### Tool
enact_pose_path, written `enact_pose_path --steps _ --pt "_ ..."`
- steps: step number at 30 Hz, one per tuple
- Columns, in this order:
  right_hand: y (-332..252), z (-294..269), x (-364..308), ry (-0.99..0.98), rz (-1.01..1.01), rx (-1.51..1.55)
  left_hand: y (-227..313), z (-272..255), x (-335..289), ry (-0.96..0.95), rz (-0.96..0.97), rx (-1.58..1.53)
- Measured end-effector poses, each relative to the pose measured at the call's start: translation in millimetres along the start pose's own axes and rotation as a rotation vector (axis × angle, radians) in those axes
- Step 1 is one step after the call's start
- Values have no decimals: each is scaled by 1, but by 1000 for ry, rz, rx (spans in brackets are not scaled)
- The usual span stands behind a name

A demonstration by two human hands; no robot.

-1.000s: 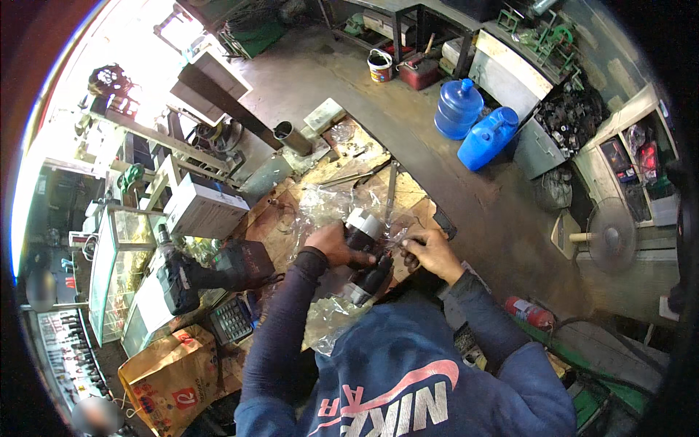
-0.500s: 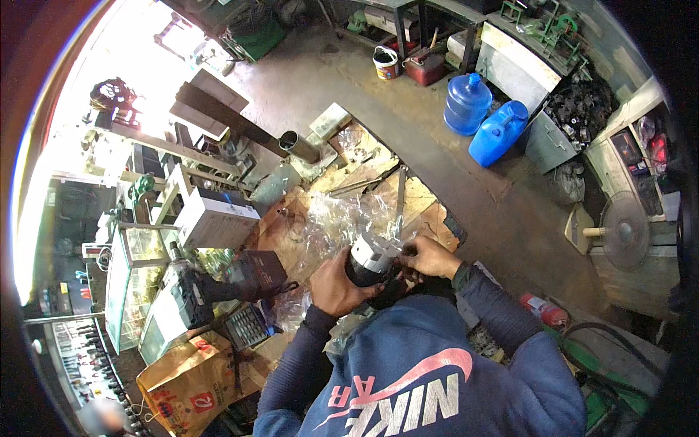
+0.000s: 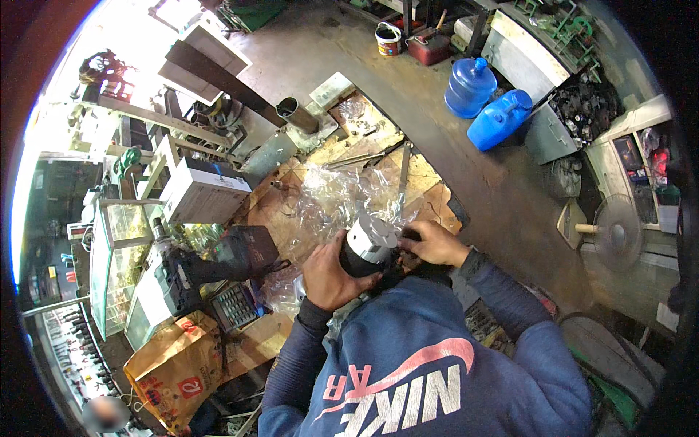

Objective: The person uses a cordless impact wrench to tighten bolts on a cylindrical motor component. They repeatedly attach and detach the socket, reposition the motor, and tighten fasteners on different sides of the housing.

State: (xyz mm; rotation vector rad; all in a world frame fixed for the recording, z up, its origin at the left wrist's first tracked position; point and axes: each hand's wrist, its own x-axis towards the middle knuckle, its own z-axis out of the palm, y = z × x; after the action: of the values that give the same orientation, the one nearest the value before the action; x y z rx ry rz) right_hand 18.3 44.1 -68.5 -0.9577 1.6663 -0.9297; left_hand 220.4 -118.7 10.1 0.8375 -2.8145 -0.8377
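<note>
A thick cylinder point(image 3: 370, 239) with a silver metal top, small holes in its side and a black lower body stands tilted in front of my chest. My left hand point(image 3: 328, 272) wraps round its left side, thumb across the front of the black part. At the right side of the cylinder, my right hand point(image 3: 435, 244) has its fingers bent in a pinch close to the rim. Whatever lies between those fingertips is too small or hidden to name. Crumpled clear plastic film point(image 3: 335, 197) lies on the worktop just beyond both hands.
A cordless impact wrench point(image 3: 189, 269) and a calculator point(image 3: 231, 304) sit to the left, near a brown paper bag point(image 3: 178, 368) and a white box point(image 3: 206, 193). Metal bars point(image 3: 403, 175) lie on the bench point(image 3: 429, 191). Blue jugs point(image 3: 499, 120) and a fan point(image 3: 617, 226) stand right.
The view has shifted slightly. The cylinder's silver top shows a little more, tipped somewhat differently. Both hands keep about the same places on it.
</note>
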Motion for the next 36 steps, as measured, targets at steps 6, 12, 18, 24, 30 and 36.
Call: enact_pose_path --steps 6,12,18,24,30,36 --pt "3 5 -5 7 -86 -94 1 0 1 -11 -15 -1" --pt "13 4 -1 -92 -63 161 1 1 1 -1 -1 34" --pt "25 -9 16 -223 -166 135 1 1 3 -3 -2 29" --pt "29 -16 36 -339 -171 -16 1 -1 5 -8 1 -9" --pt "27 -19 42 -383 -102 -112 -1 -1 5 -7 6 -52" --pt "30 -15 46 -388 -103 41 0 -4 2 -7 -12 -61"
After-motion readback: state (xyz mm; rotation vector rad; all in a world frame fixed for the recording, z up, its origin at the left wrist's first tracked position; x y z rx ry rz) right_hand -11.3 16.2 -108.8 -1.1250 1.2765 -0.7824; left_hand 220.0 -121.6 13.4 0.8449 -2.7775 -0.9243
